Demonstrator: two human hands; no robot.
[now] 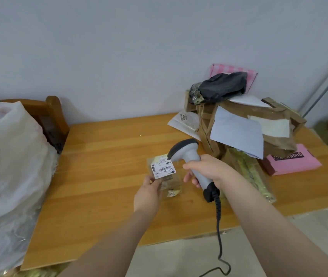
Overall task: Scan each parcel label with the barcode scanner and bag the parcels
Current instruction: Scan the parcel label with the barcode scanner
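A person's right hand (205, 168) is gripping the handle of a grey-and-black corded barcode scanner (189, 156), its fingers (188, 176) curled round the grip. It is tipping the dark head down towards the white printed label (163, 168) on a small brown parcel wrapped in clear film (171, 182) near the middle of the pale wooden desk (109, 148). The left hand (148, 193) is pinching the parcel's near left corner between thumb and fingers (159, 183), apparently steadying it label-up so the barcode is facing the scanner's window. The head is hovering just over the label's far right edge, and whether it is touching cannot be told, nor whether the parcel is resting on the desk or lifted slightly off it. The scanner's black coiled cable (219, 226) is trailing off the near edge, leaving the working area free. At the far right a heap of brown taped cardboard parcels (239, 126), topped by a black plastic-wrapped packet (223, 84), is probably waiting its turn, with a flat pink cardboard box (291, 162) just beside it. A large translucent white plastic sack (9, 166) is slumping at the left, in front of a brown wooden chair (53, 112), likely placed there so scanned parcels can be dropped in by the left hand.
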